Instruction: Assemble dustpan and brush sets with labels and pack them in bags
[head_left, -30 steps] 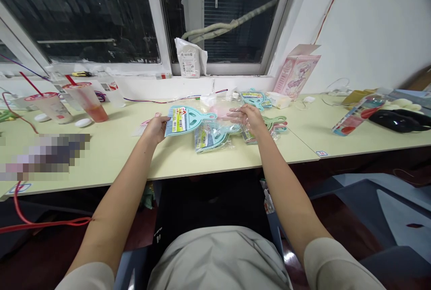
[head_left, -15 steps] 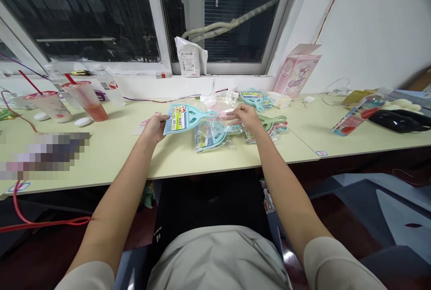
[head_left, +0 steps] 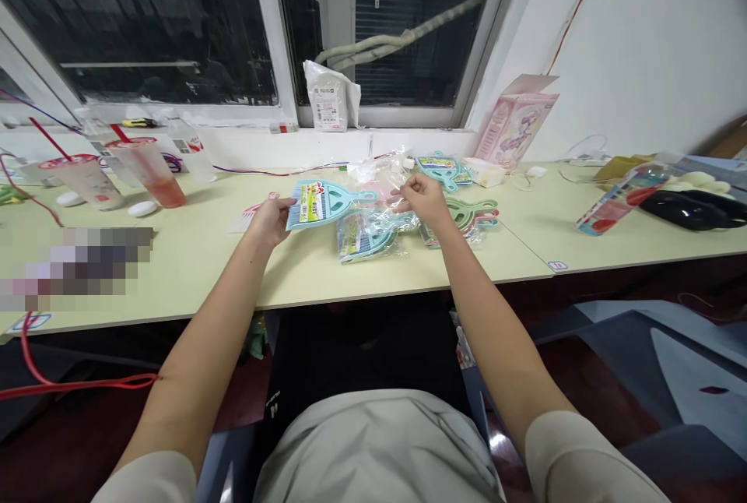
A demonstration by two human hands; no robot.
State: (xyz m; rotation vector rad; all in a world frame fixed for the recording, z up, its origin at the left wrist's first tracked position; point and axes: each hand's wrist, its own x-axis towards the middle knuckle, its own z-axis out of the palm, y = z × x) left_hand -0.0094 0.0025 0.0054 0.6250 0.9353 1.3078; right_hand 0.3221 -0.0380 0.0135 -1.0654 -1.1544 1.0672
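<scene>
My left hand (head_left: 273, 221) is closed on the bristle end of a light blue dustpan and brush set (head_left: 335, 205) with a yellow label, held above the table with its handle toward the right. The fingers of my right hand (head_left: 421, 198) pinch a thin clear plastic bag (head_left: 379, 215), which hangs crumpled near that handle. Beneath it lies a bagged blue dustpan set (head_left: 365, 240). Right of this are green and pink dustpan sets (head_left: 464, 216) in clear wrapping. Behind my right hand rest more blue dustpan sets (head_left: 440, 168).
Two drink cups with red straws, one pale (head_left: 87, 180) and one reddish (head_left: 152, 174), stand at the left. A pink box (head_left: 517, 125) is at the back right. Farther right lie a clear package (head_left: 618, 199) and a black object (head_left: 692, 209). A red cord (head_left: 87, 386) hangs front left.
The clear bag now stretches out from my right hand over the blue sets, more spread than before. My right hand has shifted slightly; my left hand keeps the dustpan set nearly still.
</scene>
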